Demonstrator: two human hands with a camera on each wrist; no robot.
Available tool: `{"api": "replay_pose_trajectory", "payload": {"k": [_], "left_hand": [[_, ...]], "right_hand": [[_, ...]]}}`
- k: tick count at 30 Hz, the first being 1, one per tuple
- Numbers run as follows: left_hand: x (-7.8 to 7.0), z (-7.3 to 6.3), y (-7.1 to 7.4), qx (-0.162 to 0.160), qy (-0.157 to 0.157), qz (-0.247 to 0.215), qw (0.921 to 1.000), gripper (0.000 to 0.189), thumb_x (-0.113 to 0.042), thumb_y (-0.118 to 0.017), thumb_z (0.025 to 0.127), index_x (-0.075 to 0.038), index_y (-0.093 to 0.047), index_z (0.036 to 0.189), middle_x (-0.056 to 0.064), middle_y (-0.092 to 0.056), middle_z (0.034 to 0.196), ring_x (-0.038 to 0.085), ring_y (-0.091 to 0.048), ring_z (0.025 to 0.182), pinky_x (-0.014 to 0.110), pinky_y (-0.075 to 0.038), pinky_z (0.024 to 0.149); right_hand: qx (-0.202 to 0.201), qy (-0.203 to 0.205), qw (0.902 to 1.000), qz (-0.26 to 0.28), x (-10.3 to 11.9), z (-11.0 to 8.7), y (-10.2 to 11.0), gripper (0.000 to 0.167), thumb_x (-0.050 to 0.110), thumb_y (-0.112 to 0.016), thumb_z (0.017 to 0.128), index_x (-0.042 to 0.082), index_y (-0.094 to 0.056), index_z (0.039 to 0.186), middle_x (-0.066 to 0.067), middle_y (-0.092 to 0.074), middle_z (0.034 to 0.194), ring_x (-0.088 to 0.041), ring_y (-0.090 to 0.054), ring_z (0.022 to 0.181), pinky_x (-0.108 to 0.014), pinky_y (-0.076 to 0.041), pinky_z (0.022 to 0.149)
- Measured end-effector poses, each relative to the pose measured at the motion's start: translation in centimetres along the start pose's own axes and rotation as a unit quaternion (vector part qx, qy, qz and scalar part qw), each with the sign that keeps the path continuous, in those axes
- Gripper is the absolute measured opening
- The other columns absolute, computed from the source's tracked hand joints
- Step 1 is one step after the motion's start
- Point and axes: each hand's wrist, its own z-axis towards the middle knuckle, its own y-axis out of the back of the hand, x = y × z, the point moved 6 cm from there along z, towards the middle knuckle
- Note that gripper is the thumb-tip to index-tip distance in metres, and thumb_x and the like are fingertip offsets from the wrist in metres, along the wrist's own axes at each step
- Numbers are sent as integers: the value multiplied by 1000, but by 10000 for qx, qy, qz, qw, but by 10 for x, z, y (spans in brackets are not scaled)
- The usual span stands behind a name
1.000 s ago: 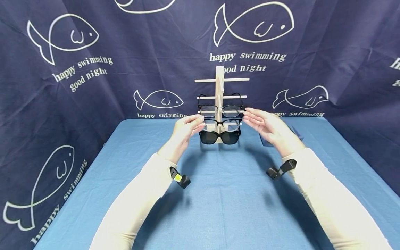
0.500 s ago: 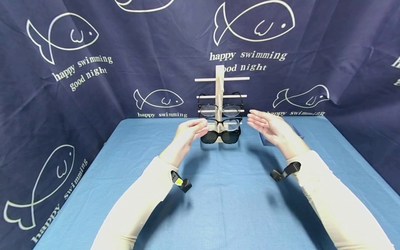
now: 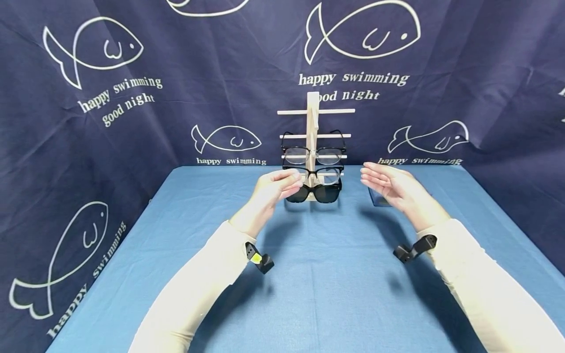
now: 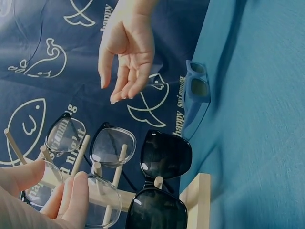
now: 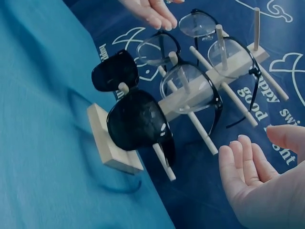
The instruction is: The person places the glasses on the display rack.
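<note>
A wooden eyeglass rack (image 3: pixel 312 115) stands toward the back of the table. Two pairs of black-rimmed glasses hang on its rods, the upper glasses (image 3: pixel 328 156) above the middle glasses (image 3: pixel 330 175). Dark sunglasses (image 3: pixel 325 193) sit lowest. My left hand (image 3: pixel 270 193) hovers in front of the left lenses, hiding part of the lower two pairs, and holds nothing. In the right wrist view its fingers are extended, apart from the frames. To the right of the rack, my right hand (image 3: pixel 399 189) is held in the air with loosely bent fingers, holding nothing.
Blue-framed sunglasses (image 4: pixel 197 88) lie on the blue cloth (image 3: pixel 326 274) right of the rack, partly behind my right hand in the head view. The rack's top rod (image 3: pixel 337 111) carries no glasses. A navy fish-print curtain (image 3: pixel 247 59) hangs behind.
My right hand has drawn away from the rack, rightward and slightly down. The left hand has shifted right and down across the front of the glasses. The glasses keep their places.
</note>
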Motion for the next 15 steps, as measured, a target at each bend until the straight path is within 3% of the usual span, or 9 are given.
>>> {"api": "replay_pose_trajectory", "payload": {"k": [7, 15], "left_hand": [[1, -4, -8, 97, -78, 173, 9998, 35, -3, -65, 91, 4, -61, 125, 24, -62, 125, 34, -64, 112, 30, -57, 94], [3, -4, -19, 257, -148, 189, 9994, 34, -1, -65, 90, 6, -61, 123, 24, -63, 124, 35, -62, 115, 35, -55, 99]], "right_hand": [[-51, 116, 9999, -75, 3, -6, 13, 27, 2, -50, 99, 2, -75, 90, -12, -74, 89, -20, -73, 84, -29, -62, 81], [8, 110, 9992, -392, 8, -12, 23, 28, 5, -49, 100, 5, -76, 92, -9, -74, 91, -18, -72, 85, -27, -62, 80]]}}
